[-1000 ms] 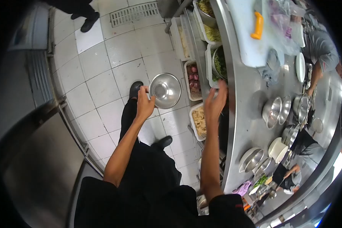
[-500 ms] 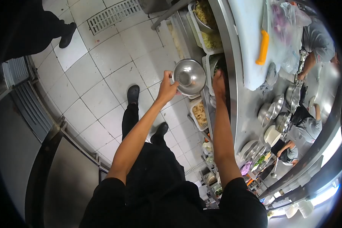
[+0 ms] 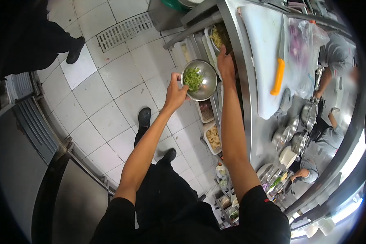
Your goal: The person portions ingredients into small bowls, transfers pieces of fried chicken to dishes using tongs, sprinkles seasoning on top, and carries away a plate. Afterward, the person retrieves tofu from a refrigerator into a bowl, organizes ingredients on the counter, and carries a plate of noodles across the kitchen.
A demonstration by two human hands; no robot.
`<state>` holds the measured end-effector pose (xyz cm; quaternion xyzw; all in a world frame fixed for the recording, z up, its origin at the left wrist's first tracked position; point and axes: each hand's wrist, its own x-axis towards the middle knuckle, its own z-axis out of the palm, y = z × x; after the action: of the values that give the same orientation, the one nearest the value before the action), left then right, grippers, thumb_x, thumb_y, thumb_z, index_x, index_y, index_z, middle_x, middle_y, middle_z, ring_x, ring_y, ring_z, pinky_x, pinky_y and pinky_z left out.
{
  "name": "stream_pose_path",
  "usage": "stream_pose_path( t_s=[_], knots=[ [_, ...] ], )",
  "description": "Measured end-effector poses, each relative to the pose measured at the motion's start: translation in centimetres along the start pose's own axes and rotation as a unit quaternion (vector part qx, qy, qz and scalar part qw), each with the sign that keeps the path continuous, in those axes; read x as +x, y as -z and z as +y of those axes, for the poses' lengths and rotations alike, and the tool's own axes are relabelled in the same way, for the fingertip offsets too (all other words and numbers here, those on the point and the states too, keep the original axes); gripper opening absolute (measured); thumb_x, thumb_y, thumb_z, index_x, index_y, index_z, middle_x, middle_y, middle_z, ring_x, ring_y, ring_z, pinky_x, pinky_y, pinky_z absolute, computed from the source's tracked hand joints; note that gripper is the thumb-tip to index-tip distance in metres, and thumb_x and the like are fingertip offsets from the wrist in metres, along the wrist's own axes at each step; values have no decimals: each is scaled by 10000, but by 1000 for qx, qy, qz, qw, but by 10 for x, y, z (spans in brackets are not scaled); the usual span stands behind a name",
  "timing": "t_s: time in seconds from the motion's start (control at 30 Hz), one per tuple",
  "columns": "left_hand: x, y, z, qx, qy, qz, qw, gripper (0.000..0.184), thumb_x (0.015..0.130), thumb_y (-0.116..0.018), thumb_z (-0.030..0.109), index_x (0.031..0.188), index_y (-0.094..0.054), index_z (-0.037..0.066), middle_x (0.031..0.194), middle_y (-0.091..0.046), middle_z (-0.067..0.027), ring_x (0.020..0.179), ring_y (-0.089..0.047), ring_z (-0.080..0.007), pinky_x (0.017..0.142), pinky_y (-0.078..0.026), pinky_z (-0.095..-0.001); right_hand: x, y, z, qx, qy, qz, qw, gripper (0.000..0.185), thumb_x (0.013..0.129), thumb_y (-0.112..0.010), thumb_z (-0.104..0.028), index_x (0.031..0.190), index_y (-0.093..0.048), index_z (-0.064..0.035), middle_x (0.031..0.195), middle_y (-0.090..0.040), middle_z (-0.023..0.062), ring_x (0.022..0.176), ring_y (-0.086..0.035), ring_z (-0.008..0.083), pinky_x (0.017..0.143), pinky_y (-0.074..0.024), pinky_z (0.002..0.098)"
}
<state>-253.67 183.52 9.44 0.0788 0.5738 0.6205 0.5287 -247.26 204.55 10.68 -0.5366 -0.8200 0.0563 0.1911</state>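
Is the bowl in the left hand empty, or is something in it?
Partly filled: green shreds lie in the metal bowl, with bare metal showing beside them. The left hand holds its rim.

Greens point(image 3: 193, 79) in the bowl point(image 3: 207, 81); from it, knife point(image 3: 278, 77) on board point(image 3: 262, 61) toward three o'clock, other bowls point(image 3: 279, 139) at four, floor drain point(image 3: 124, 32) at ten.

Left hand point(image 3: 176, 95), its fingertips partly hidden behind a metal bowl point(image 3: 208, 80).
By the near edge of the worktop point(image 3: 265, 136), whether the right hand point(image 3: 226, 66) touches the yellow shreds point(image 3: 216, 38) cannot be told; the picture's top cuts off a green container point(image 3: 173, 4).
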Motion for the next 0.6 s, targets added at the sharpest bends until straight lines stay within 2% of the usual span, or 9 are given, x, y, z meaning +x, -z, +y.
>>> stream_pose_path(
  t_s=[0.03, 0.1, 0.13, 0.3, 0.4, 0.47, 0.5, 0.57, 0.6],
  knots=[
    [5, 4, 1, 0, -5, 5, 1000, 298, 823, -509, -7, 1071, -346, 20, 1101, -449, -154, 802, -640, -270, 514, -598, -323, 16, -14, 6, 5, 5, 1, 1000, 500, 911, -478, -384, 1233, -517, -4, 1252, -511, 263, 1161, -483, 419, 980, -374, 441],
    [8, 9, -2, -15, -8, 12, 1000, 299, 822, -508, -7, 1070, -345, 20, 1098, -448, -154, 818, -636, -273, 509, -599, -315, 42, -40, 31, -50, 25, -92, 994, 789, 863, -409, -609, 1300, -447, 47, 1317, -434, 302, 1276, -379, 400, 1067, -277, 408],
    [10, 11, 1, -13, -9, 15, 1000, 299, 822, -508, -7, 1070, -345, 20, 1098, -448, -154, 818, -636, -273, 509, -599, -315, 57, -76, 54, -91, -98, -151, 979, 808, 835, -426, -627, 1249, -493, 63, 1275, -443, 343, 1247, -405, 421, 1055, -298, 410],
    [22, 12, 15, -16, -23, 39, 999, 288, 820, -506, -11, 1058, -348, 21, 1090, -449, -153, 805, -631, -273, 512, -599, -313, 59, -85, 58, -62, -62, -174, 981, 786, 812, -454, -614, 1120, -563, 101, 1174, -504, 357, 1166, -475, 448, 988, -375, 435],
    [37, 5, 18, -18, -18, 46, 999, 273, 818, -509, -13, 1040, -351, 11, 1079, -451, -159, 809, -634, -286, 504, -598, -318, 60, -78, 70, -174, 19, -152, 973, 644, 834, -496, -522, 1040, -619, 76, 1087, -579, 321, 1042, -558, 447, 933, -410, 462],
    [45, 0, 19, -30, -9, 52, 998, 267, 818, -511, -13, 1030, -351, 11, 1069, -450, -162, 801, -638, -292, 496, -596, -323, 53, -46, 47, -364, 134, -316, 866, 405, 839, -497, -202, 1161, -575, 31, 1179, -558, 272, 1098, -522, 433, 977, -397, 433],
    [50, -2, 22, -43, 0, 63, 997, 262, 817, -513, -13, 1020, -350, 11, 1060, -450, -166, 793, -642, -297, 489, -594, -327, 52, -56, 67, -364, 137, -312, 867, 405, 839, -497, -202, 1161, -575, 31, 1179, -558, 272, 1098, -522, 433, 977, -397, 433],
    [55, -6, 29, -42, -12, 66, 997, 265, 815, -515, -15, 1019, -347, 15, 1058, -448, -172, 779, -644, -298, 483, -592, -331, 38, -90, 132, -320, 286, 18, 903, 353, 836, -485, -123, 1126, -580, 55, 1112, -591, 263, 1026, -558, 416, 943, -419, 440],
    [55, -6, 29, -39, -18, 66, 997, 268, 814, -516, -16, 1018, -344, 19, 1056, -447, -177, 765, -646, -299, 478, -591, -335, 26, -56, 87, -178, 172, -10, 969, 333, 843, -504, -150, 1104, -589, 38, 1066, -604, 243, 987, -574, 387, 905, -430, 432]
  ],
)
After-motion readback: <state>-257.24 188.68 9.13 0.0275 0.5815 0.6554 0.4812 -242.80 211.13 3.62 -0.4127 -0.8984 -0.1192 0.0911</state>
